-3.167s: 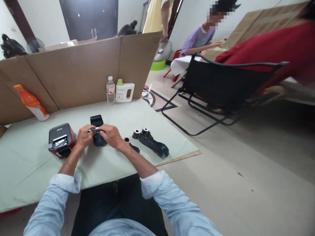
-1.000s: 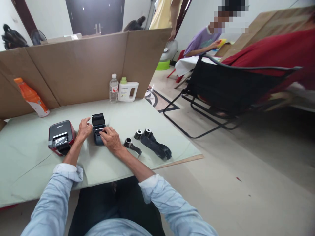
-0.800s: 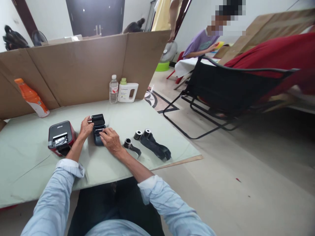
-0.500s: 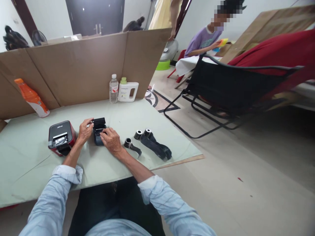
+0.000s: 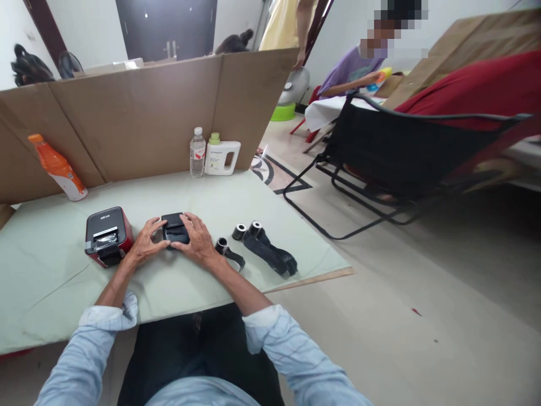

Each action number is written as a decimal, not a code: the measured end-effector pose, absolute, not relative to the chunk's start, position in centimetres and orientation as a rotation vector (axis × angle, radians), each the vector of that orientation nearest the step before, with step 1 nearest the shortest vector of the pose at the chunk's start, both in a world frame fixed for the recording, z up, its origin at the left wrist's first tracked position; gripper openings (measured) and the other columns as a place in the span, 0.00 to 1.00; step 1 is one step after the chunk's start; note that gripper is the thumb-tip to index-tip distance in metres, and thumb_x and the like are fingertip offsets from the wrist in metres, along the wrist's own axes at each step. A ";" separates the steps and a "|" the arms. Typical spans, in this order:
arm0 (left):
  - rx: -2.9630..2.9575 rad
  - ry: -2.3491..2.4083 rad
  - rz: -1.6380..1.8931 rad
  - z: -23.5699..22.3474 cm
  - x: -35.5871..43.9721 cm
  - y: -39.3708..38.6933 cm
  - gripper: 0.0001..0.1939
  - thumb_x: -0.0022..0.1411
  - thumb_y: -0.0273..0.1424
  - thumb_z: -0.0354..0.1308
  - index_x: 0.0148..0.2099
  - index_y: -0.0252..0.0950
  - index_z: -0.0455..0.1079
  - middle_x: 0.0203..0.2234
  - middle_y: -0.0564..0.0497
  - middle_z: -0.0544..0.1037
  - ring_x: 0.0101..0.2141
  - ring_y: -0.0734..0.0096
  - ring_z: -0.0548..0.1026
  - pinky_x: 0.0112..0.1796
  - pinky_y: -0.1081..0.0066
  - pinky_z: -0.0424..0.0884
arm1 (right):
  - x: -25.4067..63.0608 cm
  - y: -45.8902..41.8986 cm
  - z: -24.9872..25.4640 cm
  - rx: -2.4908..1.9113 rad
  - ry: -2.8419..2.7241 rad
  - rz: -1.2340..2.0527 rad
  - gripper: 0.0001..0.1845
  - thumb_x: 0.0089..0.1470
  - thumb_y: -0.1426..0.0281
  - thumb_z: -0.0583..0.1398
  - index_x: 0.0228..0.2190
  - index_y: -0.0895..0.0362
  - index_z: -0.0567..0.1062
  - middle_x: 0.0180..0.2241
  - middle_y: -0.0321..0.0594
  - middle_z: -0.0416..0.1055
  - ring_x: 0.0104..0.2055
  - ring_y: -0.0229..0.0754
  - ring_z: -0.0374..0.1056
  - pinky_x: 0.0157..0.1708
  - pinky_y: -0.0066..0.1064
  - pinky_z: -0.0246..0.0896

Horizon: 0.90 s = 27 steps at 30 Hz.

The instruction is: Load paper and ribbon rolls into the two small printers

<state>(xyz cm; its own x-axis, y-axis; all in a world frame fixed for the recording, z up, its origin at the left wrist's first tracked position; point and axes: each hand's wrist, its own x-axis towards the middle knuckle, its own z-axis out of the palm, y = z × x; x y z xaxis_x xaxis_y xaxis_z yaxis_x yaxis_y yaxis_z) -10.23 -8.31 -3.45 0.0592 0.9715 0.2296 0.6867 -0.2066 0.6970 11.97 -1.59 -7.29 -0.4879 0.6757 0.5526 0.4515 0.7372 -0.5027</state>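
Note:
A small black label printer (image 5: 174,228) sits on the pale green tabletop with its lid down. My left hand (image 5: 147,239) grips its left side, thumb at the front corner and fingers along the edge. On the other side my right hand (image 5: 196,238) holds it the same way, fingers over the top edge. Left of my hands stands a larger black and red label printer (image 5: 109,234) with a dark strip at its front slot. Close to my right forearm lies a short roll of black ribbon (image 5: 221,246). Beyond it are two more rolls with long black strips (image 5: 267,251).
Along a cardboard screen (image 5: 139,121) stand a leaning orange bottle (image 5: 59,169), a clear water bottle (image 5: 197,153) and a white jug (image 5: 222,157). A black folding chair (image 5: 389,152) stands right of the table. Behind it a person (image 5: 353,70) sits holding something yellow.
The small printer's lid, raised before, is now down. My right hand has come out from inside it to its right side, and my left hand has moved lower along its left side.

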 end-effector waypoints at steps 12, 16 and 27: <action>2.108 1.887 0.695 -2.8 -9.4 -8.9 0.40 0.58 0.43 0.71 0.70 0.42 0.68 0.70 0.37 0.65 0.68 0.41 0.66 0.66 0.44 0.67 | 12.8 -0.6 -8.3 -0.901 -2.254 0.635 0.54 0.50 0.57 0.75 0.71 0.55 0.61 0.72 0.58 0.57 0.72 0.62 0.58 0.66 0.56 0.61; 2.091 1.875 0.624 -2.7 -9.9 -8.6 0.46 0.54 0.41 0.72 0.72 0.41 0.63 0.73 0.35 0.58 0.71 0.38 0.62 0.66 0.43 0.65 | 12.2 -1.0 -8.5 -0.911 -2.227 0.581 0.57 0.51 0.58 0.75 0.73 0.54 0.56 0.70 0.60 0.60 0.71 0.62 0.60 0.65 0.57 0.61; 2.170 1.677 0.541 -1.6 -10.3 -4.0 0.70 0.36 0.43 0.81 0.78 0.37 0.51 0.72 0.31 0.52 0.71 0.31 0.58 0.69 0.42 0.60 | 11.4 -1.7 -7.8 -0.889 -2.197 0.491 0.63 0.50 0.63 0.74 0.75 0.57 0.47 0.70 0.62 0.60 0.69 0.61 0.61 0.65 0.56 0.60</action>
<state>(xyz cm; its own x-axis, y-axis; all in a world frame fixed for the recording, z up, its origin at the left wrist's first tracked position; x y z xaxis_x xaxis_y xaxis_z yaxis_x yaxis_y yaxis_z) -10.33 -3.95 -1.59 0.2287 0.9695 0.0882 0.8381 -0.2422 0.4889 11.38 -1.74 -7.82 -0.5146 0.7177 0.4692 0.4498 0.6918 -0.5649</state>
